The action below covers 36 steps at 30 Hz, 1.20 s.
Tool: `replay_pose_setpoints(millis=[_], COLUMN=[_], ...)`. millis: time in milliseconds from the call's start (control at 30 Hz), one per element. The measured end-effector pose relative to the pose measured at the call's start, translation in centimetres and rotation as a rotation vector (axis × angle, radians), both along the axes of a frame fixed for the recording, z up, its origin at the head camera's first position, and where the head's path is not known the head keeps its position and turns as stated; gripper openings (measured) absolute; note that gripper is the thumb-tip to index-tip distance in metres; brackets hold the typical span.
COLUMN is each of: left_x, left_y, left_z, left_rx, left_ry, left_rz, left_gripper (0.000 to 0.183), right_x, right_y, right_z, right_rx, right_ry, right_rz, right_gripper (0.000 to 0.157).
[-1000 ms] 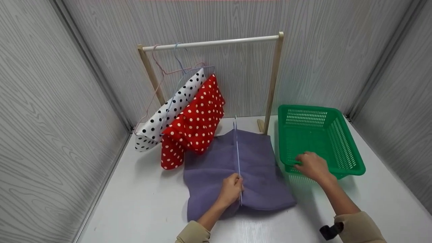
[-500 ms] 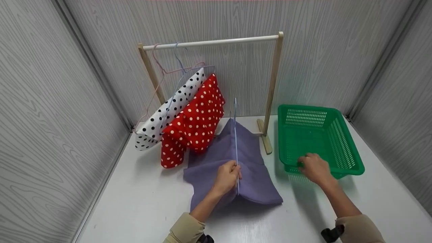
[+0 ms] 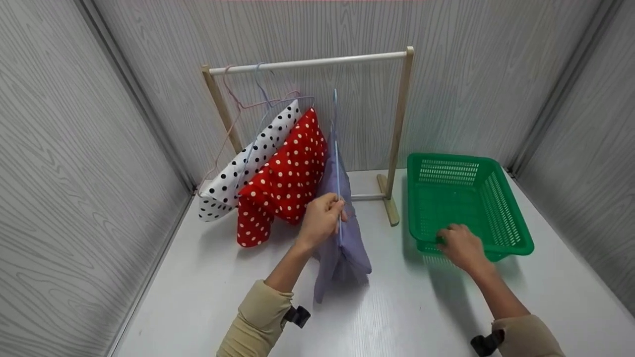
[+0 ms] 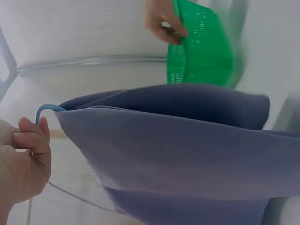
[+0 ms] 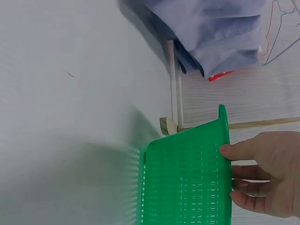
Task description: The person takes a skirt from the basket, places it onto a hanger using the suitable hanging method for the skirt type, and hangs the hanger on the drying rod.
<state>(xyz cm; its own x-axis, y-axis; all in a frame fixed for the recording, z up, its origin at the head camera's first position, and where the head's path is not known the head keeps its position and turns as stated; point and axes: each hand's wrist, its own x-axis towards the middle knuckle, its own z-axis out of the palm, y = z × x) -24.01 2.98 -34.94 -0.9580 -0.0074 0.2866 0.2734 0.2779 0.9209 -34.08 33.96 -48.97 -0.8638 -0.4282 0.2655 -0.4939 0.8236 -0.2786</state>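
My left hand (image 3: 320,220) grips a light blue clothes hanger (image 3: 337,166) by its lower bar, with fingers curled round it. A purple cloth (image 3: 353,243) drapes over the hanger and hangs just above the table, seen nearly edge-on from the head. In the left wrist view, the bend of the blue hanger (image 4: 46,108) goes into the fold of the cloth (image 4: 164,150). My right hand (image 3: 462,245) pinches the near rim of a green plastic basket (image 5: 187,173), thumb on the outer side and fingers over the rim. Nothing shows inside the basket.
A wood-legged rack with a white rail (image 3: 337,61) stands at the back. From its left part hang a white cloth with black dots (image 3: 230,181) and a red cloth with white dots (image 3: 292,168), on hangers. Grey walls enclose the white table (image 3: 198,297).
My left hand has lifted the hanger and purple cloth off the table, up and slightly left towards the rail, beside the red cloth. The right hand has stayed at the basket rim.
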Motion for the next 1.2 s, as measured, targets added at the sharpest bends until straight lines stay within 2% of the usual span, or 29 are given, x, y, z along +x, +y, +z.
replay_pose_setpoints(millis=[33,267,533,733,867,1000,1200], left_x=[-0.3,-3.8,-6.3,-8.2,-9.1,-9.5,-9.7], left_y=[-0.2,-1.8,-3.5,-4.9,-5.6,-5.8,-5.8], left_z=[0.2,-0.5,2.5,3.8,3.6,2.9,1.7], left_rx=[0.001,0.03,0.033,0.046,0.035,-0.017,-0.148], left_ry=[0.008,0.02,0.094,0.09,0.069,0.032,0.003], left_rz=[0.0,0.006,0.101,0.16,0.18,0.225,0.286], left_gripper=[0.014,0.018,0.019,0.018,0.02,0.021,0.021], right_x=[0.0,0.0,0.1,0.1,0.0,0.0,0.0], right_y=[0.0,0.0,0.0,0.2,0.2,0.2,0.2], right_z=[0.0,-0.3,-0.3,-0.2,-0.4,-0.4,-0.4], right_rx=[-0.008,-0.047,-0.062,-0.061,-0.059,-0.05,-0.037], right_ry=[-0.001,0.018,0.038,0.04,0.043,0.042,0.046], right_rz=[-0.002,-0.009,0.002,0.002,-0.002,-0.007,-0.009], right_gripper=[0.014,0.014,0.015,0.015,0.015,0.016,0.017])
